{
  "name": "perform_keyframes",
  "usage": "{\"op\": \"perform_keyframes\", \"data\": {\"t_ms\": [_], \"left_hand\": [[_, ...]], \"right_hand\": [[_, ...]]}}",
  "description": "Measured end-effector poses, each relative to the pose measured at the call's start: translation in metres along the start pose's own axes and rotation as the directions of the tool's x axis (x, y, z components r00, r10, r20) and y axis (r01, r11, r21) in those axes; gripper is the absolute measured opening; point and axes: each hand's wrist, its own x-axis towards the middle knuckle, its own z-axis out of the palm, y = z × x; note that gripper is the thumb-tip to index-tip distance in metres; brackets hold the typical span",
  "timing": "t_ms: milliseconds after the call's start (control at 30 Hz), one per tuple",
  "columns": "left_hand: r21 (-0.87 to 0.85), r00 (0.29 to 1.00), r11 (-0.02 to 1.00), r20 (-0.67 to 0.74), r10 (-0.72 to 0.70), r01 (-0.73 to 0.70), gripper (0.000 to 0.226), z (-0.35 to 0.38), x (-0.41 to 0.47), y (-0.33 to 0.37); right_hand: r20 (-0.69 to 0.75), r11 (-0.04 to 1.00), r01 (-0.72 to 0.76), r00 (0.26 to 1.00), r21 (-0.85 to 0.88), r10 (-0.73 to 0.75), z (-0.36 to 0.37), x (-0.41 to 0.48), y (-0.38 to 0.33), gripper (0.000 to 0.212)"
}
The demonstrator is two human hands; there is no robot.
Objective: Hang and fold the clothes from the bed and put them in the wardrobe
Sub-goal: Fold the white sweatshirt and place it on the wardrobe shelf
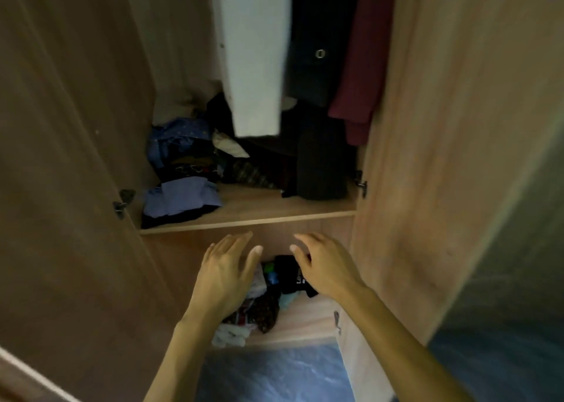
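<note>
The wardrobe [427, 127] is matt wood-grain board with small metal hinges [122, 201], holding soft cloth garments [183, 200].

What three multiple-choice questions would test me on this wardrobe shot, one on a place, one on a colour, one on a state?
1. Where does the folded light-blue garment lie? A. at the left end of the shelf; B. on the floor; C. on a hanger.
2. What colour is the rightmost hanging garment? A. green; B. maroon; C. yellow.
3. How do the wardrobe doors stand? A. both shut; B. one shut; C. both open.
Answers: 1 A, it sits at the shelf's left front corner; 2 B, its cloth is dark red; 3 C, both stand wide, baring the inside.
</note>
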Motion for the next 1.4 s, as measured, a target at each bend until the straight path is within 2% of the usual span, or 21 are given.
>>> {"op": "perform_keyframes", "data": {"t_ms": [133, 233, 300, 400, 600, 700, 800, 933, 1167, 1300, 1400], "left_hand": [[-0.057, 0.995, 0.995, 0.063, 0.083, -0.079, 0.064, 0.010, -0.031, 0.051], [-0.114, 0.976, 0.978, 0.114, 0.185, -0.172, 0.059, 0.019, -0.054, 0.076], [-0.162, 0.957, 0.960, 0.145, 0.250, -0.226, 0.058, 0.025, -0.066, 0.090], [-0.233, 0.915, 0.923, 0.194, 0.353, -0.307, 0.062, 0.031, -0.081, 0.110], [-0.460, 0.837, 0.809, 0.217, 0.502, -0.366, 0.067, 0.036, -0.155, 0.149], [-0.539, 0.770, 0.767, 0.303, 0.562, -0.348, 0.065, 0.046, -0.209, 0.157], [-0.614, 0.669, 0.709, 0.368, 0.646, -0.347, 0.061, 0.047, -0.263, 0.173], [-0.684, 0.547, 0.619, 0.371, 0.751, -0.385, 0.062, 0.042, -0.315, 0.213], [-0.746, 0.408, 0.531, 0.373, 0.833, -0.403, 0.071, 0.024, -0.419, 0.295], [-0.744, 0.334, 0.500, 0.381, 0.862, -0.443, 0.061, 0.020, -0.496, 0.348], [-0.763, 0.247, 0.473, 0.404, 0.881, -0.441, 0.057, 0.017, -0.555, 0.386]], "right_hand": [[-0.057, 0.995, -0.100, 0.993, -0.005, 0.099, -0.032, -0.072, 0.020, 0.043], [-0.107, 0.981, -0.191, 0.977, -0.039, 0.186, -0.053, -0.126, 0.027, 0.051], [-0.155, 0.966, -0.249, 0.959, -0.066, 0.237, -0.069, -0.160, 0.026, 0.044], [-0.284, 0.920, -0.377, 0.899, -0.109, 0.334, -0.088, -0.209, 0.017, 0.021], [-0.379, 0.791, -0.610, 0.745, -0.053, 0.549, -0.090, -0.316, -0.026, 0.042], [-0.379, 0.707, -0.704, 0.674, -0.068, 0.634, -0.084, -0.371, -0.053, 0.048], [-0.357, 0.625, -0.776, 0.609, -0.085, 0.708, -0.088, -0.426, -0.081, 0.051], [-0.413, 0.517, -0.853, 0.495, -0.065, 0.764, -0.108, -0.493, -0.111, 0.047], [-0.511, 0.412, -0.909, 0.321, 0.072, 0.797, -0.139, -0.628, -0.142, 0.042], [-0.528, 0.365, -0.923, 0.251, 0.121, 0.811, -0.156, -0.718, -0.156, 0.037], [-0.525, 0.296, -0.944, 0.180, 0.146, 0.832, -0.170, -0.793, -0.169, 0.037]]}}
